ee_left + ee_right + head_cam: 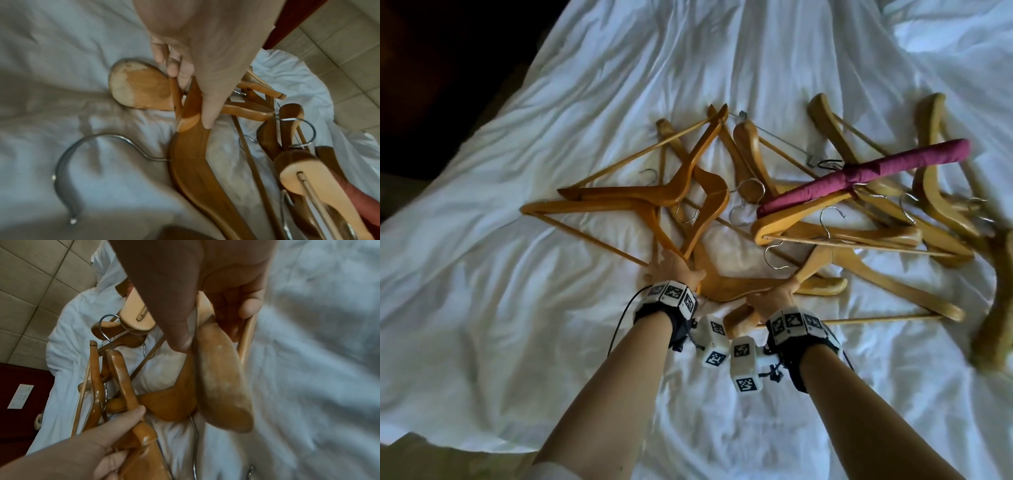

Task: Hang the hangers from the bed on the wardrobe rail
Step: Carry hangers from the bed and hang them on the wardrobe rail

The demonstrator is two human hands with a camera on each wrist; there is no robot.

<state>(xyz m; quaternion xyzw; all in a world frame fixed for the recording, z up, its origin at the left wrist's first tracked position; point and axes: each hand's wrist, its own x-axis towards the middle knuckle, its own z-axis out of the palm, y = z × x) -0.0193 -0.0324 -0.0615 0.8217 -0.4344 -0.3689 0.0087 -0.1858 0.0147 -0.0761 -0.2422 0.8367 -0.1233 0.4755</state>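
Several wooden hangers lie tangled on the white bed sheet. My left hand grips the near ends of two orange-brown hangers; in the left wrist view that hand has its thumb and fingers round those ends above a broad dark hanger with a steel hook. My right hand holds the arm of a pale hanger. In the right wrist view the right hand pinches that pale hanger. No wardrobe rail is in view.
A maroon padded hanger rests on top of the pile at the right. More pale hangers spread toward the right edge. The bed's edge runs along the dark floor at the left. A tiled wall panel stands beyond the bed.
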